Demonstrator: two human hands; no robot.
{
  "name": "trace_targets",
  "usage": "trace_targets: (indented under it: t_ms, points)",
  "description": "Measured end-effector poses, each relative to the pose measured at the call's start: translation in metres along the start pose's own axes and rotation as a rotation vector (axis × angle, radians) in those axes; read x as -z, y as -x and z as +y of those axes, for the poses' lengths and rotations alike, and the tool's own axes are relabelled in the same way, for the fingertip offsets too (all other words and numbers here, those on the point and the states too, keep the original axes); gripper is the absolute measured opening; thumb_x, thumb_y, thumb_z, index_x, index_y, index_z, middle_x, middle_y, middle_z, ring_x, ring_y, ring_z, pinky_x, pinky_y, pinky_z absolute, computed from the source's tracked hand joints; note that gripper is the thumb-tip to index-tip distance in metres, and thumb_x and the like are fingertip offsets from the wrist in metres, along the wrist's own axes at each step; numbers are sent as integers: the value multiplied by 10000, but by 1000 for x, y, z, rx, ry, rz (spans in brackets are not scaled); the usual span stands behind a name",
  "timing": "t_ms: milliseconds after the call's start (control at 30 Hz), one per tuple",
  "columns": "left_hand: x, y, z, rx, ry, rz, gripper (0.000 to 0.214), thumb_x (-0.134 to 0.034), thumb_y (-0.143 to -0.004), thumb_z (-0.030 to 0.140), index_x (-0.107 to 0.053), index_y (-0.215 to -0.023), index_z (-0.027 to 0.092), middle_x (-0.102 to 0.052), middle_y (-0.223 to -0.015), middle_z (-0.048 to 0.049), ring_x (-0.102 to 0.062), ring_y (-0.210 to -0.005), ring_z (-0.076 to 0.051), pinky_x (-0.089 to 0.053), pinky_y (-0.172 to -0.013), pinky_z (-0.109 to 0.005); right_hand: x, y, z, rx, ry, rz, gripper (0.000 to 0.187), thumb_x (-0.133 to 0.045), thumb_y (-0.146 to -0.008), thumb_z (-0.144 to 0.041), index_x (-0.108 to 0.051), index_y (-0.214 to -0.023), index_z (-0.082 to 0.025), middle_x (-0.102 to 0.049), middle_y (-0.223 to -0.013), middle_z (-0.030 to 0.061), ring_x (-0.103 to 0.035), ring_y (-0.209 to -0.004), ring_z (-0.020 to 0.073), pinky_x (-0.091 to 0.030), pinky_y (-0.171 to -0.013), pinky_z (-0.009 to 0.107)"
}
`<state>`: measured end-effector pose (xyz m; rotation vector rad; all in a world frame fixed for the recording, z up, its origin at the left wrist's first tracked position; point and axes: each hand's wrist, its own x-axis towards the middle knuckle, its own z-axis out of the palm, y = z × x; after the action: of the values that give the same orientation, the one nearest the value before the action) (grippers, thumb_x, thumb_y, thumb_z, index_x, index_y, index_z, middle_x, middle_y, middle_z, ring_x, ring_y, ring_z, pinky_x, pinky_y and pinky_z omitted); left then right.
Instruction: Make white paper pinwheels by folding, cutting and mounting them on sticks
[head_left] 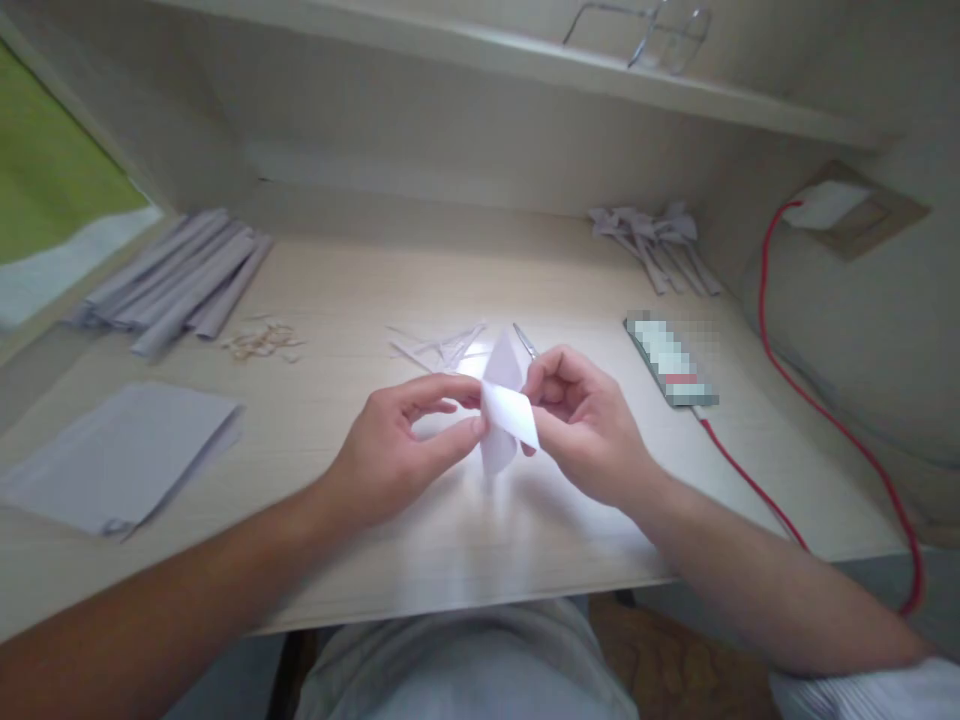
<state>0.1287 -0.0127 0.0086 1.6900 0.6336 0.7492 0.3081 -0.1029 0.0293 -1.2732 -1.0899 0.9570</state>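
A white paper pinwheel [508,412], its blades curled up and down, is held above the front of the desk. My left hand [405,440] pinches its left edge between thumb and fingertips. At its right side my right hand [589,425] is closed with curled fingers, and the thumb lies against a folded blade. The blade hides part of the right fingertips. Just beyond the right hand the metal tip of a pointed tool [523,340] shows; the rest is covered. Thin paper strips [442,350] lie behind the pinwheel.
Rolled paper tubes [187,280] lie at the left, beside a pile of small pale pieces [262,340]. Stacked paper sheets [127,450] are nearer. Several pinwheels on paper sticks [652,245] lie back right. A phone [667,360] is plugged into a red cable [750,480]. A shelf [480,50] overhangs.
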Motion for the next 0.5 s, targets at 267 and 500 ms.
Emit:
trace_targets:
  t_ms: [267, 500]
  points:
    - [-2, -1, -7, 71, 77, -40, 295, -802, -829, 328, -800, -1116, 260, -797, -1120, -37, -744, -990, -249, -596, -866, -326, 0, 0, 8, 173, 242, 54, 99, -673, -825, -140, -602, -875, -186, -644, -742, -30, -611, -657, 111, -474, -606, 238]
    - [-1, -2, -7, 80, 81, -75, 285, -780, -851, 321, -797, -1133, 285, -797, -1120, -31, -745, -1014, -262, -594, -905, -348, 0, 3, 7, 330, 440, 88, 72, -656, -860, -140, -696, -899, -186, -726, -777, -10, -665, -675, 119, -531, -643, 237]
